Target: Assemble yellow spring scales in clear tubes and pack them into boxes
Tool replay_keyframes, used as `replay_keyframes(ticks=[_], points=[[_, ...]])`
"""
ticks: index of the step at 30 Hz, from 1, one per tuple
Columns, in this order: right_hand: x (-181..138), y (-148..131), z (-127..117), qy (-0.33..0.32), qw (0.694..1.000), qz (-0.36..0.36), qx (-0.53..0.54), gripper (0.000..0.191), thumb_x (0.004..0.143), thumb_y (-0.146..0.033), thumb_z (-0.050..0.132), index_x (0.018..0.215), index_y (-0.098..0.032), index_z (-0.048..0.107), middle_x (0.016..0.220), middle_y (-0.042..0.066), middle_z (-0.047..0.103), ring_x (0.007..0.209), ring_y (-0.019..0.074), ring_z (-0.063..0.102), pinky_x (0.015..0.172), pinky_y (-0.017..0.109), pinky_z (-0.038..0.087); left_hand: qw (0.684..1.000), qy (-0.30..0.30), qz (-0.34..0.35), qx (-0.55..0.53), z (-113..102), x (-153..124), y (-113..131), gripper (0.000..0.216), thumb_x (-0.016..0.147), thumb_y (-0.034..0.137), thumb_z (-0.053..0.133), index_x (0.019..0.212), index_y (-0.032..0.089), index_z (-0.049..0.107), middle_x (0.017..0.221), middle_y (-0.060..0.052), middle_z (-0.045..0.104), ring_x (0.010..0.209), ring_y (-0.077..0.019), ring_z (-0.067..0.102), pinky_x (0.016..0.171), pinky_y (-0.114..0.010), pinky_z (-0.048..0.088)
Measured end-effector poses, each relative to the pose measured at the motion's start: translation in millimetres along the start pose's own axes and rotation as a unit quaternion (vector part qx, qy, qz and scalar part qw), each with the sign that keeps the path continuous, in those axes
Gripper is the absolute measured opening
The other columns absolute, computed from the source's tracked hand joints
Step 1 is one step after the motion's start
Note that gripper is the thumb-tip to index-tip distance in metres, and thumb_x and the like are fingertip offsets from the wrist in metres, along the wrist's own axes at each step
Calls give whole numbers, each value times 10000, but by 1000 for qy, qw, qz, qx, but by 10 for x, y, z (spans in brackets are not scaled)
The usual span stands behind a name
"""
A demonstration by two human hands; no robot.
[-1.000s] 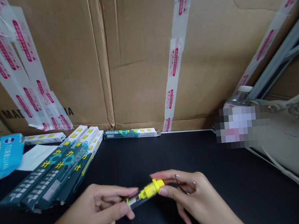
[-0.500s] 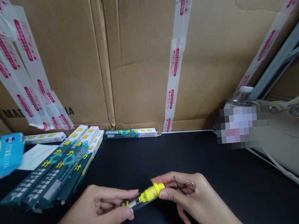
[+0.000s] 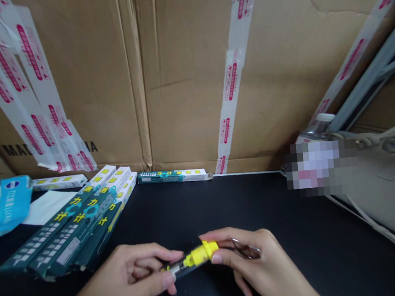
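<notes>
Your single camera rides on your head, looking forward and down over the table [image 3: 244, 204]. It sits near the work: your left hand [image 3: 131, 282] and right hand [image 3: 259, 262] reach large into the lower middle of the frame. It faces a cardboard box [image 3: 187, 107], which fills most of the upper half.

The cap [image 3: 210, 247] is yellow, the tube [image 3: 186, 264] seemingly clear.
</notes>
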State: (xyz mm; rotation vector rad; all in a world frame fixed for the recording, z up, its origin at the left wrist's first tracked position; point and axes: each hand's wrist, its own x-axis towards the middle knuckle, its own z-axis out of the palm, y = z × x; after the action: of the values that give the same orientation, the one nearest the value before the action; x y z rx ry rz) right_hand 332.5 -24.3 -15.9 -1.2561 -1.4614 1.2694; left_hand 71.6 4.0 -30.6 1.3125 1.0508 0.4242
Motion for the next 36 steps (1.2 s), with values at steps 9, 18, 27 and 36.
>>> replay_keyframes(ticks=[9,18,27,36], points=[[-25,-60,1,-44,993,-10,-110,342,952,-484,638,1167,-260,781,809,23,779,370,79,618,375,157,393,995,-88,-6,44,0,-108,208,703,876,716,592,1427,289,503,913,-44,787,347,-33,514,276,-57,396],[-70,-185,34,-33,941,-118,-316,346,1021,-451,545,1229,-216,690,636,-22,637,513,149,570,554,259,450,992,-116,-30,39,38,-49,387,338,963,562,559,1065,240,546,698,76,640,287,-3,393,295,-73,390],[-105,-202,24,-32,951,-185,-247,299,1087,-321,329,1176,-220,596,1044,71,641,959,200,649,892,341,545,988,-26,10,151,148,-68,472,277,964,466,540,1085,218,565,647,71,624,352,-34,358,310,-101,258],[-72,-90,63,-27,908,-237,-345,402,1032,-110,297,1230,-180,639,985,105,604,769,210,693,687,343,617,979,-50,7,197,243,-139,571,363,1018,468,446,1126,189,652,578,82,543,376,-65,346,340,-159,241]])
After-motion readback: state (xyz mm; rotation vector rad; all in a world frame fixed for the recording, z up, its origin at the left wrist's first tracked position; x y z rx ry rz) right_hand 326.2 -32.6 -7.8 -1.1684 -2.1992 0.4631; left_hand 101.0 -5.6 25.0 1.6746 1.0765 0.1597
